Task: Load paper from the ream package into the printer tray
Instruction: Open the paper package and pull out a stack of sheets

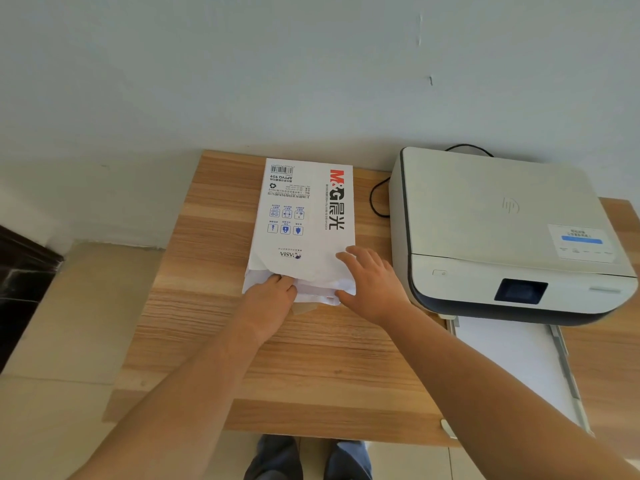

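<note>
Two shoes (308, 457) show at the near edge of the bench (311, 358), on the floor on the near side of the ream package. From there both forearms reach across the wooden top to that package.

Out from under the printer, to the right of the ream package and nearer the viewer, the tray (512, 362) is pulled out over the bench edge. It shows a pale flat surface between side rails; whether that is paper already loaded I cannot tell. Standing open like this, it seems ready to take sheets.

At the near end of the ream package (304, 216), where the wrapper is torn open and crumpled, both hands are at work. The left hand (273, 296) has its fingers curled into the opening on the left side, apparently gripping the wrapper or the sheets just inside; which of the two is hidden. The right hand (370, 285) lies spread and fairly flat on the right near corner, fingers straight, likely pressing the pack down so it does not slide while the other hand pulls.

The package itself lies flat, lengthwise away from the viewer, printed face up. No sheets are out of it yet, so the loading looks barely begun.

Right of the package sits the printer (502, 230), lid closed, with a black cable (375, 199) looping between them. Beyond the package's far end rises the wall (242, 64).
</note>
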`<state>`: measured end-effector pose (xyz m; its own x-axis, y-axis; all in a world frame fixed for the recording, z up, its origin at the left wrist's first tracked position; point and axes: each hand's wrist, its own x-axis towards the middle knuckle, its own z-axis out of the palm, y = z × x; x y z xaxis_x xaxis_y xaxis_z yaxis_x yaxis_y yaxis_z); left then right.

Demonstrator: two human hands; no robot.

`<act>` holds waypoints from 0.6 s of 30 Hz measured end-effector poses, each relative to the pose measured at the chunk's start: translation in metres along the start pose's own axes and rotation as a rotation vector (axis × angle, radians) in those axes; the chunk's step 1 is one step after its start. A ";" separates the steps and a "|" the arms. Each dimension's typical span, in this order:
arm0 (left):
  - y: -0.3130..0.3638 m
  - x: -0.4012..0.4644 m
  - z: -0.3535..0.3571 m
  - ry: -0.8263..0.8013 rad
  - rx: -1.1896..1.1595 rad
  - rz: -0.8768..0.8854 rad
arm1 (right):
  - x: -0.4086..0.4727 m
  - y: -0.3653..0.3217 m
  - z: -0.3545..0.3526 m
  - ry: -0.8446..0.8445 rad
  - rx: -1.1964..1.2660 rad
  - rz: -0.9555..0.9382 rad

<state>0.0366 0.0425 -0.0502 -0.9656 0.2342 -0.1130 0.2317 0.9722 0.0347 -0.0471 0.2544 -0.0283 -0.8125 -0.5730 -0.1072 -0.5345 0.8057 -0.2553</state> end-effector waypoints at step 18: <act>0.024 -0.045 -0.005 -0.120 0.051 0.038 | -0.033 -0.015 0.000 -0.176 0.337 0.439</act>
<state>0.0850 0.0555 -0.0397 -0.9356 0.2673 -0.2307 0.2768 0.9609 -0.0089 -0.0120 0.2613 -0.0206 -0.8749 -0.2358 -0.4229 -0.0292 0.8976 -0.4399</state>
